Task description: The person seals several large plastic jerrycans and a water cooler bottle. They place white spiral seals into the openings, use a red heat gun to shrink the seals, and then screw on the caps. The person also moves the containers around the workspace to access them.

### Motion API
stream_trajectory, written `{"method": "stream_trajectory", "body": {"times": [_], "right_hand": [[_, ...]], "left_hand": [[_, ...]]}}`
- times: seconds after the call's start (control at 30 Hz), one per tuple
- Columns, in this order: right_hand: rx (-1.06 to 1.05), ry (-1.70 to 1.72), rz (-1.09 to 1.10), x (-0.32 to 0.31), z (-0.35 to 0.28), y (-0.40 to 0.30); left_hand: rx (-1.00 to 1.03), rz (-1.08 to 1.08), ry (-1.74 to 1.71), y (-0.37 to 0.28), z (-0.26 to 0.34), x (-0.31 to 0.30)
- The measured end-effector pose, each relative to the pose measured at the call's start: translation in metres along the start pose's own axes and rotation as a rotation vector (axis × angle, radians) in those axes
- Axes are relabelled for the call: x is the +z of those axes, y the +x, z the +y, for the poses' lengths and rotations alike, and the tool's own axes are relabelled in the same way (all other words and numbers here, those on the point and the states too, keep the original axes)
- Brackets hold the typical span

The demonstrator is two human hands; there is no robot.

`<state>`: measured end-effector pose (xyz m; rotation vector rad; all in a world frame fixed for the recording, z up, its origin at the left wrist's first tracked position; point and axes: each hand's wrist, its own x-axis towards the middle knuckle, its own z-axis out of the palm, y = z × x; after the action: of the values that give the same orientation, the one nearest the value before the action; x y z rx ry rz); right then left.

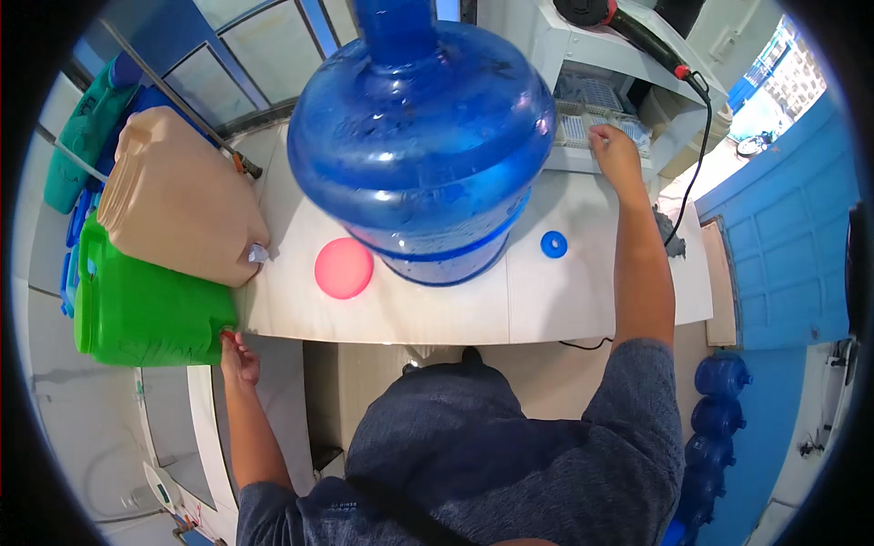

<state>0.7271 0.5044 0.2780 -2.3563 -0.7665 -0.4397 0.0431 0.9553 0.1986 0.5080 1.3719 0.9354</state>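
Observation:
My left hand (240, 360) is at the lower right corner of a green plastic jerrycan (160, 304), its fingertips at a small red fitting (226, 334); whether they grip it is unclear. My right hand (616, 153) reaches to the front of a white shelf unit, fingers bent together by plastic baskets (577, 130) of small packed items. Anything pinched there is too small to tell. Between my arms a large blue water bottle (423, 136) stands upright on the white tiled counter (437, 314). A pink round lid (344, 268) lies left of it, a blue ring-shaped cap (554, 244) to its right.
A beige jerrycan (184, 198) leans behind the green one, with a teal container (89, 140) beyond. A black heat gun (635, 37) rests on the white shelf unit (597, 44), its cord hanging near my right forearm. Several blue bottles (717, 416) are stacked by the blue door (792, 239).

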Motion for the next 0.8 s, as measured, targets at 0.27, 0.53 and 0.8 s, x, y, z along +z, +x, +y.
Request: {"method": "stream_trajectory", "body": {"times": [0.27, 0.53, 0.8], "right_hand": [[0.032, -0.666, -0.536, 0.049, -0.002, 0.081], [0.136, 0.113, 0.183, -0.002, -0.031, 0.027], [0.444, 1.278, -0.152, -0.061, -0.198, -0.23]], "left_hand": [[0.067, -0.33, 0.342, -0.097, -0.012, 0.03], [0.273, -0.973, 0.759, -0.2, -0.011, 0.095], [0.219, -1.537, 0.656, -0.251, -0.042, 0.153]]}}
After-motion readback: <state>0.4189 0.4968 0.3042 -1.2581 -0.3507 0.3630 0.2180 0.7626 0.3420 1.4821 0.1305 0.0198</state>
